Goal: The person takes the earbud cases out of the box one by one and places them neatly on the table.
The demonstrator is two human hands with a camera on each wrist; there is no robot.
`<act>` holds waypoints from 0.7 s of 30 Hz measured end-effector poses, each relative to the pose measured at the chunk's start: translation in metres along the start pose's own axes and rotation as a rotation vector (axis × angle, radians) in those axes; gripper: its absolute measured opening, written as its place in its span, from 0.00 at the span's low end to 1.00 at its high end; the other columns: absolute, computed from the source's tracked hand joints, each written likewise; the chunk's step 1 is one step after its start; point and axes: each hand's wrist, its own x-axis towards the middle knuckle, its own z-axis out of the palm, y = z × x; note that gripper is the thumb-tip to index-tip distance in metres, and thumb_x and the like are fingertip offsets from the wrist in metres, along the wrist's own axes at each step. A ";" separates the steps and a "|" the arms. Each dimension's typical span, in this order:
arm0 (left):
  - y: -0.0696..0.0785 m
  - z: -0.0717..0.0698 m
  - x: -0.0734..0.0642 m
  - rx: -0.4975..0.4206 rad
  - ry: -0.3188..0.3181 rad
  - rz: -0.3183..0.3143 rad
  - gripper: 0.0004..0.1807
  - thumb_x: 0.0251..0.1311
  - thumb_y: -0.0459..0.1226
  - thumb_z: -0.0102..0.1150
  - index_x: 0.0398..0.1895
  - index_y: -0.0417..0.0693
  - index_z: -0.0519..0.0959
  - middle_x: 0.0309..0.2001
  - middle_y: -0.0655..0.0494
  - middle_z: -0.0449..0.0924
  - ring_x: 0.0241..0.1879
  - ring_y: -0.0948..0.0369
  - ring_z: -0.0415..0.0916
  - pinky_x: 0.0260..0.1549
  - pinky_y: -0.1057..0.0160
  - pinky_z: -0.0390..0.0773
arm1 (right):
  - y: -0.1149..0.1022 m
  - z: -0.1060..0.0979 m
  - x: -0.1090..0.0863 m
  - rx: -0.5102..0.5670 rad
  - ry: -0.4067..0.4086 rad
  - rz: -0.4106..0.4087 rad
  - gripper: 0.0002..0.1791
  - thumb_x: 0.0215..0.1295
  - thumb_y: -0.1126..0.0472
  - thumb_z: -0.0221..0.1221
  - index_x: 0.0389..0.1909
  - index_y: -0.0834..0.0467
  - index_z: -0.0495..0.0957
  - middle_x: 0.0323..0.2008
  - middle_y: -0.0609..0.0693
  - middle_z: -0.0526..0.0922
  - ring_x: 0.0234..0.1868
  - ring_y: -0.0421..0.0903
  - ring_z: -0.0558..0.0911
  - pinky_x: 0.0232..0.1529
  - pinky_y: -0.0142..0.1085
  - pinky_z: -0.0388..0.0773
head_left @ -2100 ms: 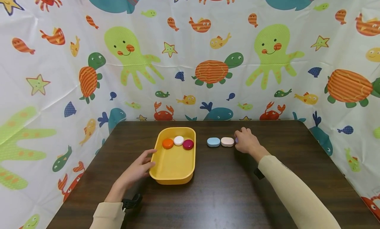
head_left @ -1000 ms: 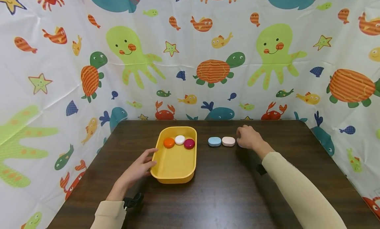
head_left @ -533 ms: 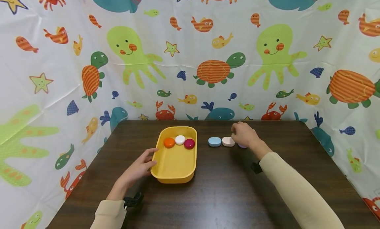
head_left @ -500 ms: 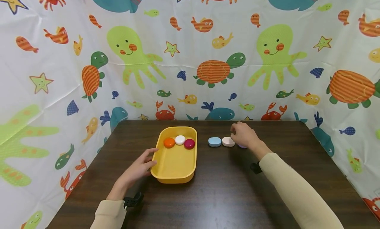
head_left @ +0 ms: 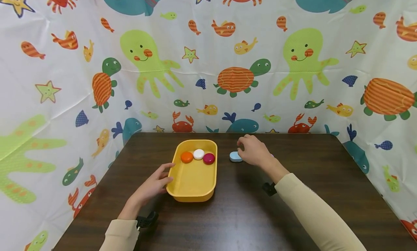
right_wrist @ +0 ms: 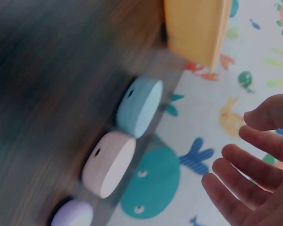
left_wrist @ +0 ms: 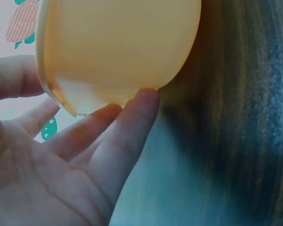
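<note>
My left hand (head_left: 153, 186) holds the left side of the yellow tray (head_left: 192, 182), thumb tip over its rim and other fingertips against the outer wall (left_wrist: 118, 52). Inside the tray's far end lie an orange rounded piece (head_left: 187, 157), a white one (head_left: 198, 154) and a magenta one (head_left: 209, 158). My right hand (head_left: 255, 151) hovers with loosely bent fingers, nothing in them, beside the light blue oval piece (right_wrist: 139, 107). A pale pink oval piece (right_wrist: 108, 164) stands next to the blue one, hidden under the hand in the head view. Beyond it is a purple piece (right_wrist: 74, 214).
Everything stands on a dark wooden table (head_left: 221, 222). A white curtain (head_left: 208, 59) printed with sea animals hangs right behind the table's back edge and along its sides.
My right hand has lifted off the purple piece and moved left, over the pink piece toward the blue one. The purple piece stays on the table. My left hand stays at the tray.
</note>
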 end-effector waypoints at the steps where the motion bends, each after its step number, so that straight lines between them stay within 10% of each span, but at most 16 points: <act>1: 0.000 0.000 0.000 -0.002 0.001 -0.002 0.31 0.76 0.39 0.50 0.78 0.52 0.54 0.73 0.33 0.58 0.65 0.40 0.70 0.59 0.41 0.76 | -0.004 0.001 0.000 -0.004 0.006 -0.006 0.12 0.69 0.59 0.58 0.48 0.60 0.83 0.45 0.53 0.81 0.48 0.52 0.77 0.44 0.49 0.81; 21: 0.003 0.001 0.001 0.002 0.004 -0.015 0.30 0.76 0.39 0.49 0.78 0.51 0.55 0.73 0.32 0.59 0.64 0.40 0.70 0.58 0.41 0.77 | -0.059 0.011 0.008 -0.030 0.038 -0.127 0.14 0.66 0.56 0.64 0.50 0.56 0.83 0.45 0.52 0.82 0.46 0.47 0.76 0.50 0.40 0.84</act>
